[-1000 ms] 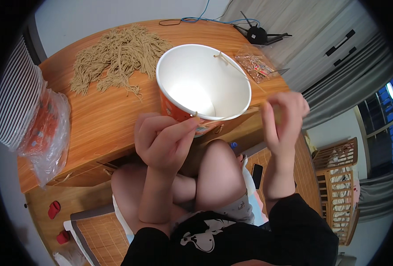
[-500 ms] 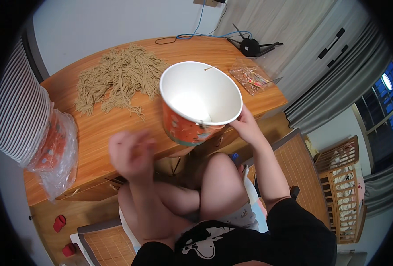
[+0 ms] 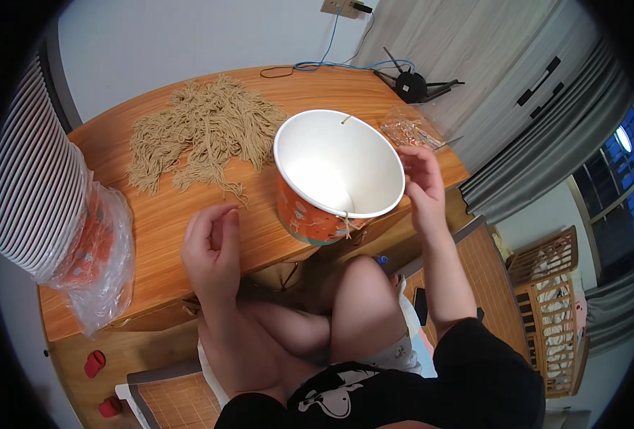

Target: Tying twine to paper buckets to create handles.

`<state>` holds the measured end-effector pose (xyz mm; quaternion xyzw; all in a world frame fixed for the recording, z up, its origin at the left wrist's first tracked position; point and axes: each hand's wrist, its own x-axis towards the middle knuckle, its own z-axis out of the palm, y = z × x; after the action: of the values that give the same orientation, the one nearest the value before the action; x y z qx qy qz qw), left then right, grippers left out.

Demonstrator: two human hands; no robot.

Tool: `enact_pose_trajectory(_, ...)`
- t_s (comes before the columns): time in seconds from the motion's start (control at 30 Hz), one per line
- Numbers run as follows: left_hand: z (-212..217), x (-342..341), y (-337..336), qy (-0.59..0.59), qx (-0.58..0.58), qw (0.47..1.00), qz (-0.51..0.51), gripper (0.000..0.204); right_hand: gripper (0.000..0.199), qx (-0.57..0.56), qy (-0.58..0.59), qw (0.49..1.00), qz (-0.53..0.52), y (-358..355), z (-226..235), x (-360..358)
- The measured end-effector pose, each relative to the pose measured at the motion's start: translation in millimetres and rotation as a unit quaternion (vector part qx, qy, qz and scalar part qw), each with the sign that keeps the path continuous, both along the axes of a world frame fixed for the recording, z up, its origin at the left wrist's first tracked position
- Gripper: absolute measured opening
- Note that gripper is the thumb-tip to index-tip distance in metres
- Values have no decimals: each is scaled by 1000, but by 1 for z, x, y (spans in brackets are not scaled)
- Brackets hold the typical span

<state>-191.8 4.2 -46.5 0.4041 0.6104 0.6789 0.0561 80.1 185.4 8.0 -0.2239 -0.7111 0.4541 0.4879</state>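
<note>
A large paper bucket, white inside and orange patterned outside, stands at the table's front edge. A short bit of twine shows at its far inner rim. Knotted twine hangs at the near rim. My right hand is beside the bucket's right rim, fingers curved and apart from the thumb. My left hand is left of the bucket above the table edge, fingers curled against the thumb; what they hold, if anything, is hidden. A heap of tan twine strands lies behind, its loose ends reaching toward my left hand.
A tall stack of nested paper buckets, partly in clear plastic wrap, stands at the left. A clear bag of small pieces and a black router with a blue cable lie at the back right. A wooden crib stands farther right.
My right hand has let go of the bucket's rim and moved up beside it. My left hand's fingers have drawn together. The view has shifted slightly.
</note>
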Motion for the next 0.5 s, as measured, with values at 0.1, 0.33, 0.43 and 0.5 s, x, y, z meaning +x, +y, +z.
enact_pose_trajectory(0.1, -8, -5, 2, 19, -15, 1000, 14, 11, 46, 362, -242, 900, 2, -18, 47, -8)
enact_pose_trajectory(0.33, 7, 6, 2, 7, -81, 996, 23, 20, 22, 390, -399, 820, 124, 33, 107, -11)
enact_pose_trajectory(0.43, 4, 7, -1, 9, -107, 994, 35, 21, 19, 381, -438, 814, 29, 78, 131, -24)
enact_pose_trajectory(0.5, 5, 6, -4, 2, -112, 993, 42, 21, 17, 318, -452, 833, -15, 118, 139, -34)
